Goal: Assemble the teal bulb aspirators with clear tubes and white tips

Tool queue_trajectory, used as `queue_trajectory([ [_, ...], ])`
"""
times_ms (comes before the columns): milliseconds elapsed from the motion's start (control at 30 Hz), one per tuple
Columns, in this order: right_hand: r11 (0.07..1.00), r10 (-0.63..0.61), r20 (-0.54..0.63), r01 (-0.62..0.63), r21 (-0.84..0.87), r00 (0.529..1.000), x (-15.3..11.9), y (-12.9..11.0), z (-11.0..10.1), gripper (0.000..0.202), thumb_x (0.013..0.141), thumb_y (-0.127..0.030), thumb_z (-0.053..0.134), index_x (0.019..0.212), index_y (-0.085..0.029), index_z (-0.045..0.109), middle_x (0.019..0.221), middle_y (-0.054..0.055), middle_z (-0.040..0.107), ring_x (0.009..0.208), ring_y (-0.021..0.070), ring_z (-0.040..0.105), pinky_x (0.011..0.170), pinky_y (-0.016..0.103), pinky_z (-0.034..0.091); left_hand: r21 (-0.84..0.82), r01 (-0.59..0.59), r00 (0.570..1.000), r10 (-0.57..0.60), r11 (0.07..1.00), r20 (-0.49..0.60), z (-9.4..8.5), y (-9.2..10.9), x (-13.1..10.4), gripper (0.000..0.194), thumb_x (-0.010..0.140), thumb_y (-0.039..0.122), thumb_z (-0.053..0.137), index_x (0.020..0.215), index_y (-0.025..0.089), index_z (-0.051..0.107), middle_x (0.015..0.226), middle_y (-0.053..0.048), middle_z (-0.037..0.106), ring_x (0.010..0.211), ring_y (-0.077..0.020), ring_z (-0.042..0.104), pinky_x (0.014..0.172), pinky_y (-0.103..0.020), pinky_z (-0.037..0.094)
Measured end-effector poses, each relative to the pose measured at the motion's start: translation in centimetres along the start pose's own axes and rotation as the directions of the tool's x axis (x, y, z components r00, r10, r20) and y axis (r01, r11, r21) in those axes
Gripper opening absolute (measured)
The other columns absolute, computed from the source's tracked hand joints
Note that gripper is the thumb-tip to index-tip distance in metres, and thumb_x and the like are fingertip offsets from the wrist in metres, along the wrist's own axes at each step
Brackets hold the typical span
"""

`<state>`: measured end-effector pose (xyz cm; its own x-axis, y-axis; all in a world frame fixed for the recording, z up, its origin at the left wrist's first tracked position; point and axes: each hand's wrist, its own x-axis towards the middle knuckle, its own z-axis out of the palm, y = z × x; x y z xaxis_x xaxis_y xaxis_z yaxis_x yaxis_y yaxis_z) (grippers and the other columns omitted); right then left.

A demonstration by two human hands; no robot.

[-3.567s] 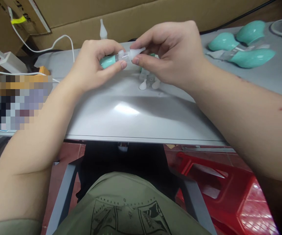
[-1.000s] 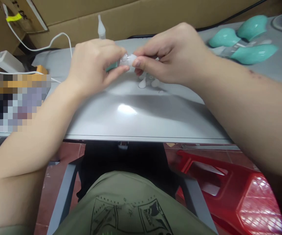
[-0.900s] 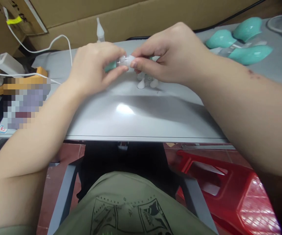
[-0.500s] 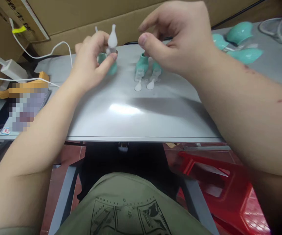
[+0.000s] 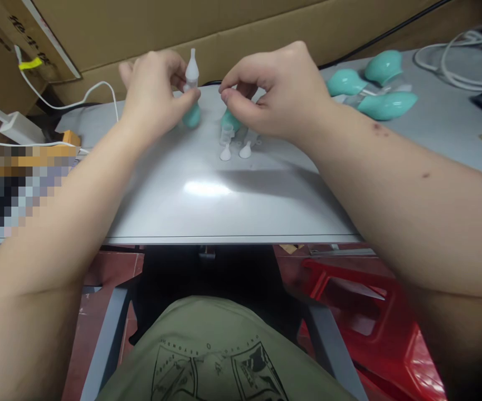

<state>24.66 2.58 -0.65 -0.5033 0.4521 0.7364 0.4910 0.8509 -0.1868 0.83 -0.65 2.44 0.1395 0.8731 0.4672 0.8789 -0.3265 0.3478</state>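
Observation:
My left hand (image 5: 161, 89) is closed around the clear middle of a nasal aspirator, with its white nozzle (image 5: 192, 69) pointing up and its teal bulb (image 5: 191, 117) below my thumb. To its right, my right hand (image 5: 266, 92) has thumb and forefinger drawn together at the top end of a lying nasal aspirator (image 5: 229, 121); the fingertips partly hide that end. A white tip (image 5: 225, 153) points toward me from it. Beside it lies a second one, its white tip (image 5: 245, 150) showing and its bulb hidden behind my right hand.
Several larger teal bulbs with clear parts (image 5: 385, 67) lie at the right back of the grey table (image 5: 174, 214). Coiled white cable (image 5: 453, 61) is behind them. At left are a white charger (image 5: 21, 129) and a yellow wooden piece (image 5: 71, 137). Cardboard (image 5: 207, 33) borders the back.
My right hand has come down and left, and its thumb and forefinger have closed at the lying aspirator's top. My left hand has lowered slightly, still holding its aspirator. The view has shifted a little.

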Motion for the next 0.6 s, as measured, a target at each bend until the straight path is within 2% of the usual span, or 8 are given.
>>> queue_trajectory([
  [67, 1.000, 0.001, 0.013, -0.001, -0.014, 1.000, 0.0, 0.0, 0.0, 0.022, 0.098, -0.022, 0.064, 0.101, -0.020, 0.085, 0.085, 0.004, 0.079, 0.066, 0.0179, 0.063, 0.076, 0.035, 0.053, 0.019, 0.020, 0.999, -0.019, 1.000, -0.050, 0.9, -0.1, 0.0, 0.011, 0.095, 0.033, 0.084, 0.101, 0.027, 0.077, 0.107, 0.005, 0.083, 0.105, -0.0229, 0.068, 0.119, -0.053, 0.031],
  [167, 1.000, 0.010, 0.042, -0.010, -0.020, 0.999, 0.0, -0.2, -0.1, 0.022, 0.098, -0.022, 0.063, 0.101, -0.021, 0.085, 0.086, 0.003, 0.079, 0.069, 0.0189, 0.065, 0.077, 0.035, 0.054, -0.020, 0.047, 0.997, -0.048, 0.999, -0.059, 2.0, -0.9, 0.1, 0.012, 0.097, 0.040, 0.083, 0.104, 0.031, 0.079, 0.113, 0.004, 0.085, 0.112, -0.0272, 0.070, 0.121, -0.057, 0.033],
  [267, 1.000, 0.013, 0.063, -0.012, -0.017, 0.998, 0.0, -0.3, -0.2, 0.020, 0.096, -0.021, 0.065, 0.099, -0.023, 0.085, 0.085, 0.002, 0.080, 0.072, 0.0207, 0.069, 0.079, 0.036, 0.056, -0.050, 0.043, 0.996, -0.047, 0.998, -0.081, 2.4, -1.3, 0.1, 0.009, 0.095, 0.035, 0.082, 0.104, 0.033, 0.081, 0.114, 0.003, 0.087, 0.117, -0.0307, 0.075, 0.123, -0.060, 0.032],
  [367, 1.000, 0.004, 0.059, -0.003, -0.016, 0.998, 0.0, -0.3, -0.1, 0.020, 0.094, -0.019, 0.067, 0.098, -0.022, 0.086, 0.084, 0.003, 0.080, 0.073, 0.0224, 0.072, 0.081, 0.038, 0.057, -0.072, 0.015, 0.993, -0.023, 0.997, -0.116, 2.7, -1.1, 0.0, 0.007, 0.094, 0.030, 0.086, 0.097, 0.033, 0.081, 0.107, 0.005, 0.088, 0.113, -0.0292, 0.080, 0.121, -0.060, 0.035],
  [467, 1.000, -0.012, 0.060, 0.012, -0.005, 0.998, -0.1, -0.2, -0.1, 0.020, 0.095, -0.019, 0.068, 0.099, -0.021, 0.087, 0.084, 0.003, 0.080, 0.074, 0.0232, 0.074, 0.082, 0.039, 0.058, -0.069, 0.010, 0.979, -0.024, 0.998, -0.200, 3.2, -0.7, -0.3, 0.015, 0.089, 0.019, 0.091, 0.099, 0.028, 0.084, 0.100, 0.005, 0.087, 0.109, -0.0277, 0.080, 0.117, -0.059, 0.037],
  [600, 0.999, -0.038, 0.051, 0.038, 0.004, 0.998, -0.2, -0.1, 0.0, 0.018, 0.094, -0.018, 0.069, 0.098, -0.021, 0.087, 0.082, 0.003, 0.080, 0.073, 0.0229, 0.074, 0.080, 0.038, 0.058, -0.069, -0.024, 0.974, 0.007, 0.997, -0.228, 3.6, -0.8, -0.7, 0.037, 0.079, 0.012, 0.101, 0.111, 0.023, 0.086, 0.101, 0.003, 0.087, 0.110, -0.0320, 0.078, 0.112, -0.059, 0.037],
])
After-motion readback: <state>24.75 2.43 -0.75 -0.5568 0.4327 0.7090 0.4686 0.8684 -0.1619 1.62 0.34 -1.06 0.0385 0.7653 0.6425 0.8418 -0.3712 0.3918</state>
